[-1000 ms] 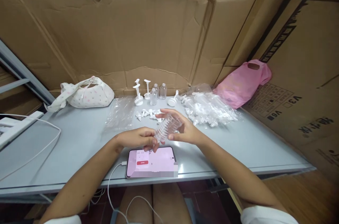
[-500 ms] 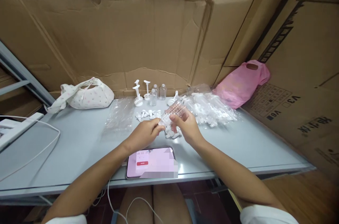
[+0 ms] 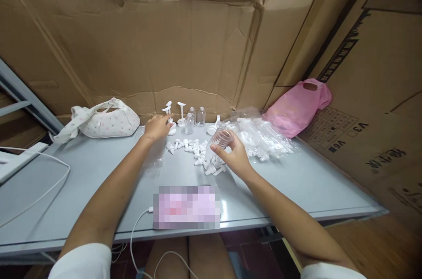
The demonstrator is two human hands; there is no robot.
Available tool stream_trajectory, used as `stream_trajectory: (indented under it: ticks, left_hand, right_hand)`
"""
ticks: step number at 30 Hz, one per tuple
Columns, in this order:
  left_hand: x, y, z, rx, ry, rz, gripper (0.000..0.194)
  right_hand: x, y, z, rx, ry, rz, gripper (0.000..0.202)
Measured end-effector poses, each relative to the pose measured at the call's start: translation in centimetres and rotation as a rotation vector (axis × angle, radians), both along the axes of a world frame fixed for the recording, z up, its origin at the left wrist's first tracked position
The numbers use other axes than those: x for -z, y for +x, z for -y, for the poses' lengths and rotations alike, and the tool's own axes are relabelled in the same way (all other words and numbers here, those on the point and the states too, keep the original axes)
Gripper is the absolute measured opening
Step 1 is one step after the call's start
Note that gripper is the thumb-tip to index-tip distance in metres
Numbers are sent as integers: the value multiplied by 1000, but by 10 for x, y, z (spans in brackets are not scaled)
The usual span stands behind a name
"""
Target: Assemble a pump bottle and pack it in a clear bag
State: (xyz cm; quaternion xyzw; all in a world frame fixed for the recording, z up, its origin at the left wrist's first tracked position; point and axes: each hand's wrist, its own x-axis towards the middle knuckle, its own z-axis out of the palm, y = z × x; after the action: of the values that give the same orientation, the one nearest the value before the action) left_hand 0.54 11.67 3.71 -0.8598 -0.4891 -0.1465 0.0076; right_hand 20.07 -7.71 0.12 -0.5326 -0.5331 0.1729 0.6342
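Observation:
My right hand [image 3: 234, 153] is closed around a clear ribbed plastic bottle [image 3: 221, 139], tilted with its round end up, above the middle of the table. My left hand [image 3: 158, 127] reaches to the back, fingers apart, at the stem of a white T-topped pump-like part [image 3: 172, 129]; whether they touch it is unclear. Another such part [image 3: 181, 114] stands just to its right. Beside that are several clear bottles [image 3: 201, 117]. Small white plastic pieces [image 3: 199, 152] lie scattered between my hands, and one larger white part [image 3: 213, 127] lies behind the held bottle.
Clear bags of white parts [image 3: 260, 136] lie at right, before a pink bag [image 3: 298, 109]. A flat clear bag [image 3: 153, 156] lies under my left forearm. A cabled phone [image 3: 187, 207] rests near the front edge. At left are a patterned cloth bag [image 3: 110, 122] and white power strip [image 3: 23, 162]. Cardboard [image 3: 148, 45] walls the back.
My left hand has let go of the clear bottle and moved back and left to the white pump-like part. My right hand keeps the bottle, now tipped more upright.

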Motion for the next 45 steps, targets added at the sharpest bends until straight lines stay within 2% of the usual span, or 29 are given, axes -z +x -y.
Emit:
stream_trajectory:
  ticks: [5,10,13,15,17,20,23,25,27,30,34,38,41,45]
  left_hand:
    - [12,10,-11,12,-122,79,32]
    - [13,11,-2,45,-63,353,25]
    - [5,14,21,116,-7,546,30]
    - [0,19,43,186,-34,684,33]
    - [-1,25,68,325,-195,1020,30]
    - [3,32,102,418,-336,1247,26]
    - [13,35,123,431,-337,1246,22]
    - [20,35,131,459,-324,1183,22]
    - [24,33,135,507,-380,1129,26]
    - [26,29,141,528,-432,1057,28]
    - [27,24,146,509,-367,965,29]
    - [27,21,149,539,-425,1032,29]
    - [29,20,152,555,-518,1116,34]
    - [30,21,157,502,-583,1154,39]
  right_hand:
    - [3,0,2,-79,-84,107,38]
    - [2,2,4,-115,-53,146,50]
    - [2,1,4,-96,-23,209,56]
    - [2,-1,4,-77,-31,291,57]
    - [3,-3,5,-77,-29,368,58]
    - [3,-8,7,-72,-6,422,51]
    - [4,-10,9,-64,13,495,43]
    - [6,-11,11,-61,7,568,43]
    - [8,-12,11,-44,-7,637,44]
    - [12,-12,11,20,32,743,44]
    - [14,-14,11,89,146,862,42]
    - [15,-16,12,79,224,881,43]
    - [15,-17,13,200,310,935,43]
    - [17,-14,14,377,416,1133,28]
